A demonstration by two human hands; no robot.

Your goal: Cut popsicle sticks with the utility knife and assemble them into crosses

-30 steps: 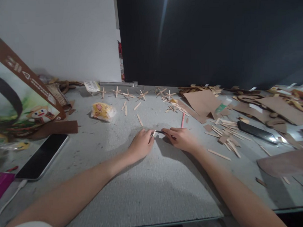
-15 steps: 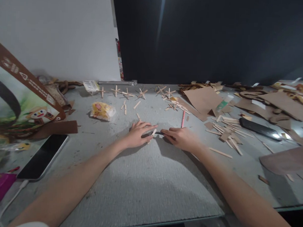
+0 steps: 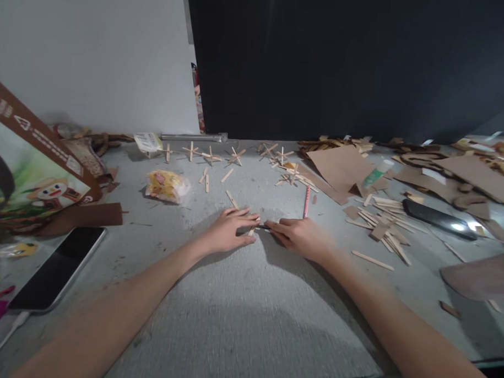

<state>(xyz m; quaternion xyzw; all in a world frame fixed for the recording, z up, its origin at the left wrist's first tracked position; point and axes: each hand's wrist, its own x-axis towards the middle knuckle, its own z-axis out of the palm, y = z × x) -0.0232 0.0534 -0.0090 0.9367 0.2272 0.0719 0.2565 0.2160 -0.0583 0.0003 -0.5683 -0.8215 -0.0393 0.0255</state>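
Note:
My left hand (image 3: 229,231) rests on the grey table, its thumb and fingertips closed around a short flat wooden stick (image 3: 251,231). My right hand (image 3: 302,236) grips a thin dark tool (image 3: 264,227), whose tip meets the stick; what kind of tool it is I cannot make out. Just behind the right hand lies a red patterned rod (image 3: 306,201). Beyond my left fingers is another loose wooden stick (image 3: 232,199). Farther back stand several small crossed-stick pieces (image 3: 235,155), with a few short sticks in front of them.
To the right lie a pile of wooden sticks (image 3: 393,238), a dark elongated lit object (image 3: 436,218), cardboard (image 3: 335,167) and a glue stick (image 3: 376,174). On the left are a yellow packet (image 3: 166,186), a phone (image 3: 59,268) with a cable, and a printed box (image 3: 42,165).
Both hands have stayed close together, with the stick and dark tool slightly lower in view. The left fingers now cover more of the stick. The camera view has shifted a little.

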